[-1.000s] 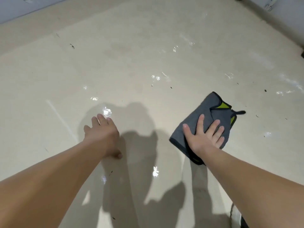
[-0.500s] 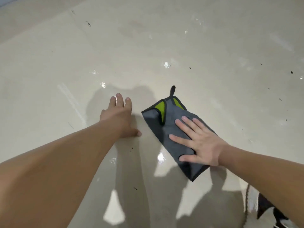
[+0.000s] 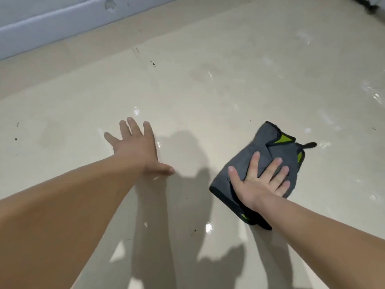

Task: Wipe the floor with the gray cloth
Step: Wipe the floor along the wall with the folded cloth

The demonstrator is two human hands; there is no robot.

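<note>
A folded gray cloth (image 3: 268,151) with black trim, lime-green patches and a small hanging loop lies flat on the glossy beige floor (image 3: 208,97), right of centre. My right hand (image 3: 258,182) presses down on it with straight, spread fingers, covering its near half. My left hand (image 3: 137,149) rests flat on the bare floor to the left of the cloth, fingers spread, holding nothing.
A pale blue-gray wall base (image 3: 52,21) runs along the far left. Small dark specks (image 3: 153,64) and wet shiny patches (image 3: 373,94) dot the floor. My arms cast shadows on the floor near me.
The cloth under my right hand has swept from beside my left hand out to the right and turned. My left hand stays planted on the floor.
</note>
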